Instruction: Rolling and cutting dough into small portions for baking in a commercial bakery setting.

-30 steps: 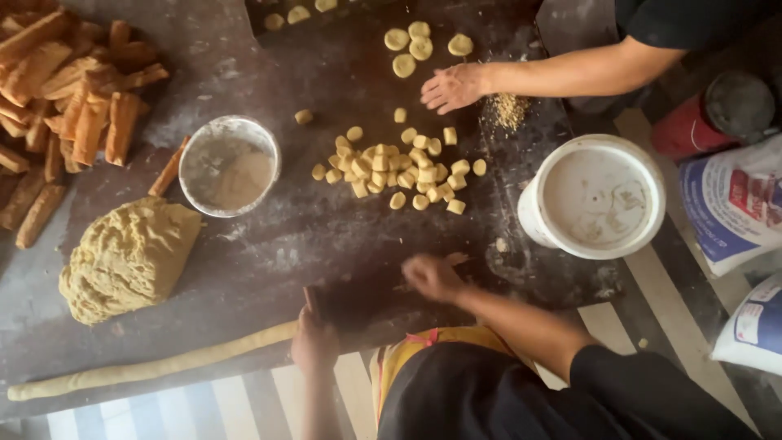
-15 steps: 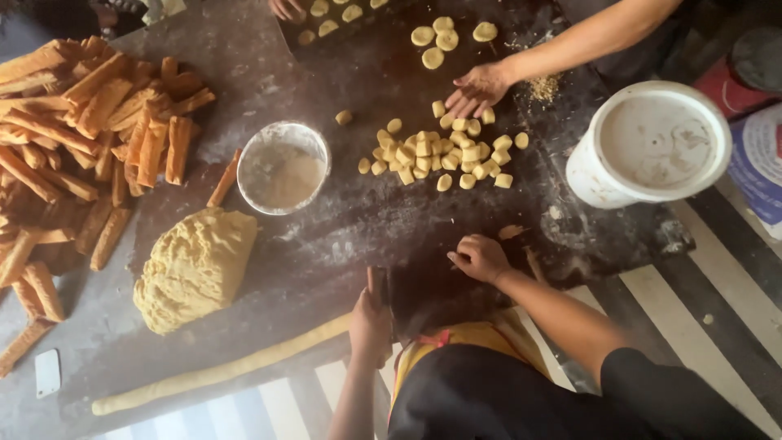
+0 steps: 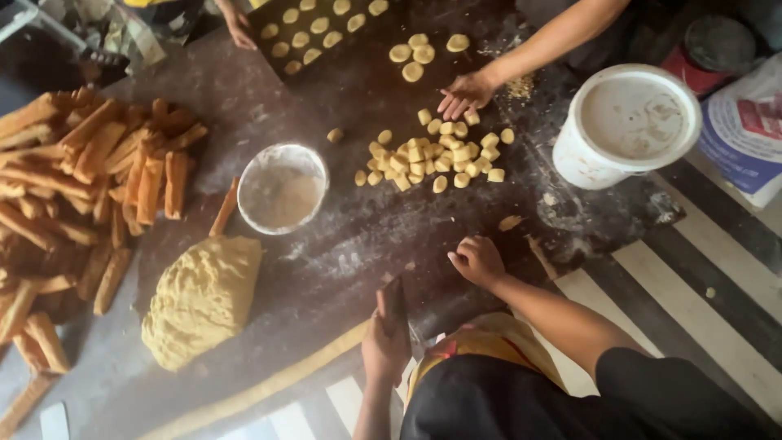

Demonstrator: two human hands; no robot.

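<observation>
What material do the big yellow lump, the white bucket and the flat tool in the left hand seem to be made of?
The yellow lump looks like soft dough: matte, crumbly, rough surface. The white bucket seems plastic, with a smooth rounded rim and a dusty finish. The flat tool in the left hand is probably a metal blade, thin and dark, though blur leaves that open. The right hand rests bare on the floured dark board.

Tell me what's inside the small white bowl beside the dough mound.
The small white bowl holds pale, floury powder coating its bottom and walls. Nothing else shows in it; whatever lies beneath the powder is covered.
</observation>
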